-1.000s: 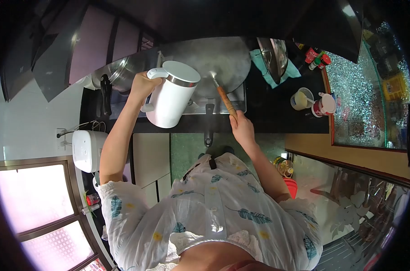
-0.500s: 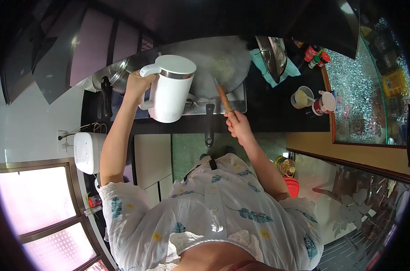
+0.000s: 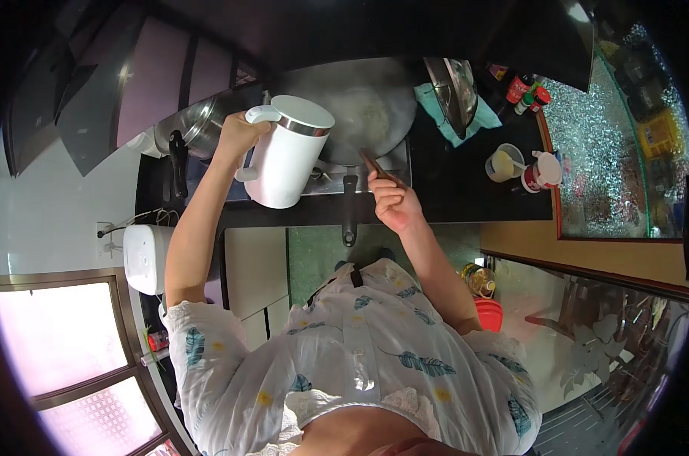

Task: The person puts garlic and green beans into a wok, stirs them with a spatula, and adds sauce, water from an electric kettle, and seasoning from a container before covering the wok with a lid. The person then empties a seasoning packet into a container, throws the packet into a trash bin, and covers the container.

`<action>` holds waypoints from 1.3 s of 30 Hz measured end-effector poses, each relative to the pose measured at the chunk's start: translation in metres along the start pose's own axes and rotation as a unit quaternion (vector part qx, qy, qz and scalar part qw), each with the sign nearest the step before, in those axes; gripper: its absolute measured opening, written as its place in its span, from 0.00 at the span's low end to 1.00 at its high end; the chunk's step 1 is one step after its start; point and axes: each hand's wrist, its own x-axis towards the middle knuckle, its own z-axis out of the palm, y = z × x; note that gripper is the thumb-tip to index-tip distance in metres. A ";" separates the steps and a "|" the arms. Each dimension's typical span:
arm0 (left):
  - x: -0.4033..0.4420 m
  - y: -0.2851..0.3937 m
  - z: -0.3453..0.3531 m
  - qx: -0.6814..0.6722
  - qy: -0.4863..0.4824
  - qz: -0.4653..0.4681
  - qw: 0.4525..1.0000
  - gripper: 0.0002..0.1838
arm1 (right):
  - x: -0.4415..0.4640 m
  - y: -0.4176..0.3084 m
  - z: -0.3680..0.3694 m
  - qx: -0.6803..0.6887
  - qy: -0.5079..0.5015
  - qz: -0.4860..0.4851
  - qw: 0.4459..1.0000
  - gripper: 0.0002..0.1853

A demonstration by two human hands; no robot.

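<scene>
My left hand [image 3: 242,137] is wrapped round the handle of a white electric kettle [image 3: 287,163], which is held slightly tilted at the left of the wok. Steam rises from the wok [image 3: 394,125] on the stove, partly veiling the pale food [image 3: 371,114] inside. The wok's black handle [image 3: 350,213] points toward me. My right hand [image 3: 396,204] grips a brown wooden spatula [image 3: 380,172], its far end reaching the wok's near rim. That end is blurred by steam, and the kettle's spout is hidden from view.
A metal pot [image 3: 200,125] with a black handle [image 3: 177,163] stands at the left. To the right, a wok lid [image 3: 455,99] leans on a turquoise cloth [image 3: 436,102]. Nearby are a tub [image 3: 502,165], a lidded jar [image 3: 542,173] and seasoning bottles [image 3: 519,89]. A white appliance [image 3: 143,258] sits at far left.
My right hand has turned over, palm more upward, and the spatula has rotated and shifted slightly left. The kettle has tilted a little more to the right.
</scene>
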 end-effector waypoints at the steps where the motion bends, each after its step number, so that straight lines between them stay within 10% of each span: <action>1: -0.001 0.001 0.000 -0.001 -0.004 -0.001 1.000 0.11 | 0.000 0.000 -0.001 -0.005 0.004 -0.005 1.000 0.16; 7: -0.024 0.008 -0.010 -0.084 0.054 -0.014 0.995 0.11 | -0.007 0.007 0.017 -0.373 0.187 -0.084 0.905 0.18; 10: -0.037 -0.005 -0.017 -0.193 0.095 0.016 0.977 0.10 | -0.003 0.033 0.043 -0.707 0.346 -0.120 0.605 0.18; 13: -0.059 -0.004 -0.026 -0.271 0.145 0.019 0.951 0.07 | -0.006 0.037 0.057 -0.826 0.324 -0.152 0.435 0.17; 20: -0.093 -0.018 -0.042 -0.361 0.202 0.060 0.908 0.05 | -0.024 0.076 0.131 -0.791 0.187 -0.175 0.555 0.16; 25: -0.110 -0.029 -0.048 -0.344 0.213 0.049 0.913 0.07 | -0.023 0.034 0.074 -0.641 0.109 -0.136 0.748 0.16; 26: -0.112 -0.032 -0.047 -0.333 0.214 0.043 0.917 0.06 | -0.018 0.024 0.052 -0.706 0.217 -0.161 0.654 0.14; 27: -0.115 -0.031 -0.044 -0.329 0.223 0.044 0.917 0.06 | -0.012 -0.001 0.009 -0.868 0.292 -0.236 0.325 0.09; 28: -0.119 -0.035 -0.044 -0.326 0.219 0.037 0.919 0.06 | -0.014 0.015 0.007 -0.765 0.384 -0.208 0.473 0.10; 30: -0.120 -0.042 -0.044 -0.327 0.213 0.034 0.920 0.06 | -0.028 0.021 -0.004 -0.797 0.338 -0.245 0.437 0.09; 33: -0.127 -0.055 -0.046 -0.335 0.203 0.035 0.920 0.07 | -0.047 0.033 0.015 -0.704 0.309 -0.242 0.592 0.10; 36: -0.126 -0.060 -0.040 -0.330 0.220 0.033 0.917 0.07 | -0.051 -0.001 -0.015 -0.827 0.304 -0.274 0.385 0.10; 39: -0.132 -0.086 -0.044 -0.299 0.257 0.037 0.918 0.11 | -0.055 -0.001 -0.021 -0.716 0.350 -0.262 0.544 0.09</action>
